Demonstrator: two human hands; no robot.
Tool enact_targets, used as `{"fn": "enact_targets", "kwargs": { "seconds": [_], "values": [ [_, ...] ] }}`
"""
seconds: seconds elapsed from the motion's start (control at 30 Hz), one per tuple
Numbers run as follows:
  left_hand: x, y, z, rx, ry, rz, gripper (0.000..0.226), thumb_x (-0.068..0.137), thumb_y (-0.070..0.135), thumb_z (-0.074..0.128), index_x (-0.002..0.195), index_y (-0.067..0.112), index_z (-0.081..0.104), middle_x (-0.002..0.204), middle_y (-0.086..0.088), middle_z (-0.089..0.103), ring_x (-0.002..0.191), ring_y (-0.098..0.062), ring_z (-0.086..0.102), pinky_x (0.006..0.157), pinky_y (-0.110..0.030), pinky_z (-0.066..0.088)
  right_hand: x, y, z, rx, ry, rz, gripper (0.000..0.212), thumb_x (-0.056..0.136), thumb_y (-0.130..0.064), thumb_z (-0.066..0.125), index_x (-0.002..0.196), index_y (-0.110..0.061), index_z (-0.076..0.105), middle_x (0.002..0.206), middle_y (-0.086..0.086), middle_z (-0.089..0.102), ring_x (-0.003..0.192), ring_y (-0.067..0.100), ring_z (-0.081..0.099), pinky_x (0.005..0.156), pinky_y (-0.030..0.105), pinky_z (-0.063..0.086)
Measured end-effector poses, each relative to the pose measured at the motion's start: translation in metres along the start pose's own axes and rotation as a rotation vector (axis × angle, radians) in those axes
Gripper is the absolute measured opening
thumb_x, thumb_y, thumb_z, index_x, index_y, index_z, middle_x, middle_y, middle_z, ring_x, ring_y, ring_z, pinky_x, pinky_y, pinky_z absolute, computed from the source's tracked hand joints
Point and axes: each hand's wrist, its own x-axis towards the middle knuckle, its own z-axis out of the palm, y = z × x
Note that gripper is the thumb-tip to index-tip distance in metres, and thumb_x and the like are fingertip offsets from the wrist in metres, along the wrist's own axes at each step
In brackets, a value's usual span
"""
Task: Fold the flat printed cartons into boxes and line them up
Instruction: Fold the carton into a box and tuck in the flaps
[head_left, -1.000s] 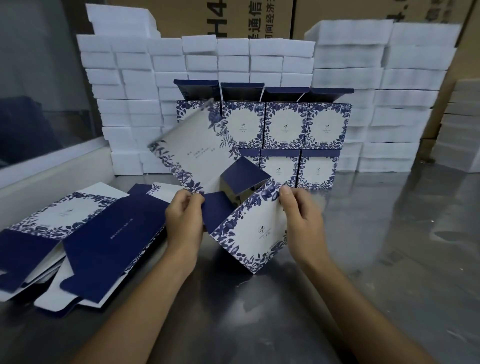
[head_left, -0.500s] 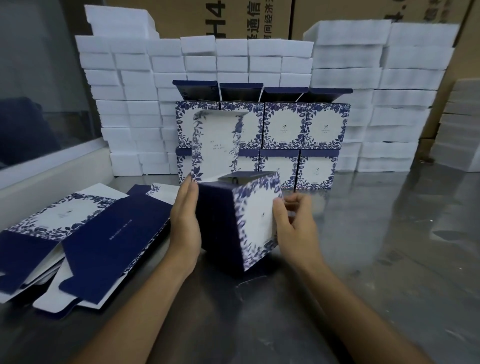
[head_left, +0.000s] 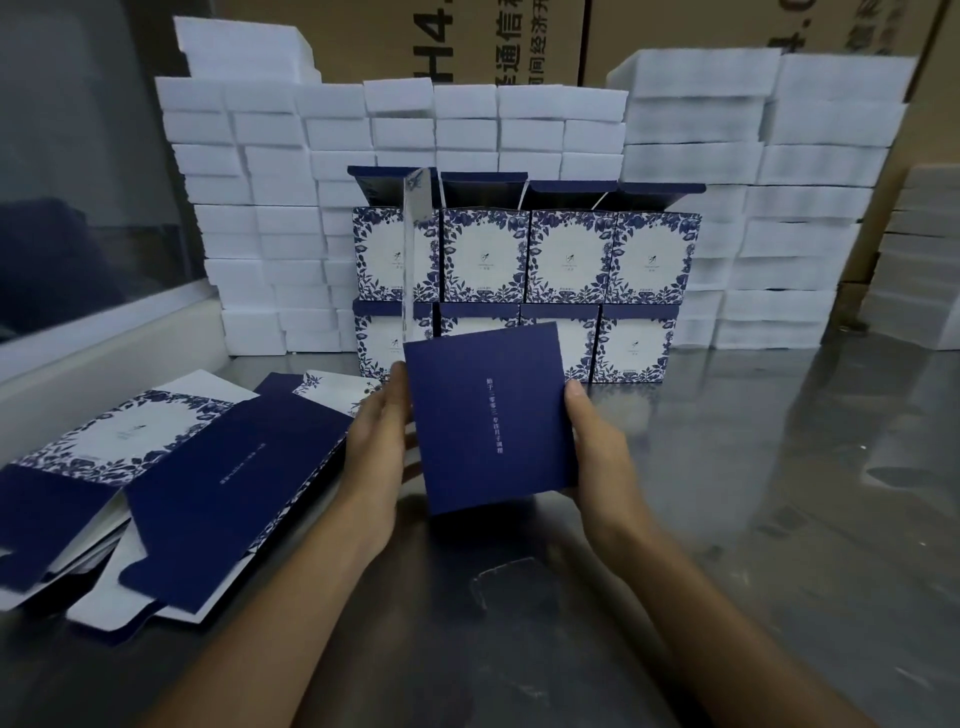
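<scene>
I hold a folded carton (head_left: 488, 415) above the steel table, its plain navy side with white lettering facing me. My left hand (head_left: 376, 441) grips its left edge and my right hand (head_left: 597, 441) grips its right edge, thumb on the face. Its open lid flap (head_left: 413, 244) stands up thin and edge-on behind it. Finished boxes (head_left: 566, 254) with blue floral print stand in two stacked rows at the back, the top row's lids open. A pile of flat cartons (head_left: 197, 478) lies at the left.
White foam blocks (head_left: 810, 182) are stacked high behind and beside the boxes, with more at the far right (head_left: 919, 270). Brown shipping cartons (head_left: 509, 36) stand behind them. A glass partition (head_left: 78, 156) borders the left. The steel table (head_left: 779, 519) reflects light at the right.
The carton went from half-open to squared up, then I turned it so its navy side faces me. My hands shifted from its corners to its left and right edges.
</scene>
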Motion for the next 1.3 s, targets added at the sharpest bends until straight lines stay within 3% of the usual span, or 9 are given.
{"fn": "enact_targets", "kwargs": {
  "seconds": [0.1, 0.23, 0.37, 0.43, 0.6, 0.73, 0.9, 1.17, 1.3],
  "values": [
    [-0.004, 0.001, 0.000, 0.022, 0.011, 0.013, 0.085, 0.047, 0.084, 0.065, 0.110, 0.028, 0.065, 0.095, 0.003, 0.076, 0.075, -0.015, 0.073, 0.053, -0.030, 0.055, 0.002, 0.001, -0.002, -0.170, 0.132, -0.047, 0.043, 0.105, -0.045, 0.041, 0.095, -0.019, 0.073, 0.098, 0.001, 0.077, 0.098, 0.024, 0.071, 0.082, 0.050, 0.060],
    [-0.005, 0.003, 0.000, -0.007, -0.007, 0.033, 0.088, 0.046, 0.076, 0.075, 0.115, 0.022, 0.065, 0.102, -0.001, 0.075, 0.092, -0.023, 0.073, 0.068, -0.039, 0.059, 0.004, 0.005, -0.007, -0.300, 0.251, -0.182, 0.011, 0.105, -0.028, 0.047, 0.100, -0.028, 0.057, 0.099, -0.006, 0.068, 0.088, 0.010, 0.065, 0.068, 0.036, 0.057],
    [-0.004, 0.004, 0.003, -0.127, -0.058, -0.015, 0.087, 0.050, 0.072, 0.074, 0.116, 0.018, 0.060, 0.109, -0.006, 0.073, 0.105, -0.031, 0.069, 0.092, -0.054, 0.053, 0.004, 0.006, -0.005, -0.315, 0.227, -0.175, 0.014, 0.103, -0.019, 0.055, 0.098, -0.031, 0.061, 0.100, -0.009, 0.068, 0.095, 0.014, 0.067, 0.072, 0.030, 0.059],
    [-0.002, 0.004, 0.004, -0.212, -0.120, -0.070, 0.095, 0.053, 0.073, 0.078, 0.127, 0.015, 0.058, 0.119, -0.009, 0.070, 0.111, -0.033, 0.066, 0.099, -0.057, 0.048, 0.001, 0.004, -0.002, -0.275, 0.188, -0.141, 0.009, 0.101, -0.027, 0.058, 0.103, -0.027, 0.067, 0.101, -0.007, 0.073, 0.099, 0.012, 0.069, 0.080, 0.026, 0.057],
    [-0.008, 0.007, 0.006, -0.266, -0.213, -0.040, 0.096, 0.062, 0.064, 0.079, 0.135, 0.008, 0.051, 0.128, -0.014, 0.064, 0.119, -0.037, 0.060, 0.107, -0.059, 0.039, -0.004, 0.001, 0.000, -0.310, 0.041, -0.091, 0.053, 0.094, -0.069, 0.041, 0.119, -0.032, 0.070, 0.114, -0.018, 0.073, 0.112, -0.001, 0.064, 0.100, 0.030, 0.047],
    [-0.007, 0.003, 0.005, -0.133, -0.158, 0.098, 0.056, 0.066, 0.051, 0.078, 0.098, 0.013, 0.054, 0.102, -0.012, 0.068, 0.098, -0.033, 0.067, 0.099, -0.063, 0.043, -0.003, 0.000, 0.001, -0.220, -0.044, -0.025, 0.078, 0.078, -0.085, 0.040, 0.131, -0.033, 0.063, 0.126, -0.017, 0.069, 0.121, 0.002, 0.061, 0.110, 0.038, 0.042],
    [-0.009, -0.002, 0.010, -0.057, -0.202, 0.132, 0.052, 0.062, 0.047, 0.080, 0.088, 0.013, 0.050, 0.095, -0.012, 0.063, 0.091, -0.030, 0.061, 0.088, -0.055, 0.046, 0.000, -0.003, -0.001, -0.086, 0.088, -0.053, 0.080, 0.068, -0.069, 0.058, 0.128, -0.016, 0.063, 0.118, -0.001, 0.074, 0.109, 0.015, 0.069, 0.100, 0.042, 0.052],
    [-0.020, 0.000, 0.010, -0.154, -0.515, -0.239, 0.057, 0.066, 0.052, 0.071, 0.115, 0.023, 0.072, 0.126, -0.014, 0.066, 0.121, -0.038, 0.058, 0.097, -0.059, 0.047, -0.003, -0.011, -0.011, -0.127, 0.196, -0.480, 0.069, 0.079, -0.048, 0.057, 0.128, 0.002, 0.060, 0.118, 0.014, 0.069, 0.106, 0.014, 0.066, 0.082, 0.019, 0.051],
    [-0.020, -0.006, 0.011, -0.156, -0.488, -0.217, 0.059, 0.059, 0.046, 0.076, 0.112, 0.021, 0.073, 0.123, -0.015, 0.067, 0.117, -0.036, 0.061, 0.100, -0.056, 0.048, -0.002, -0.005, -0.008, -0.164, 0.241, -0.452, 0.055, 0.084, -0.054, 0.055, 0.122, -0.014, 0.059, 0.114, 0.003, 0.067, 0.100, 0.005, 0.065, 0.081, 0.018, 0.051]
  ]
}}
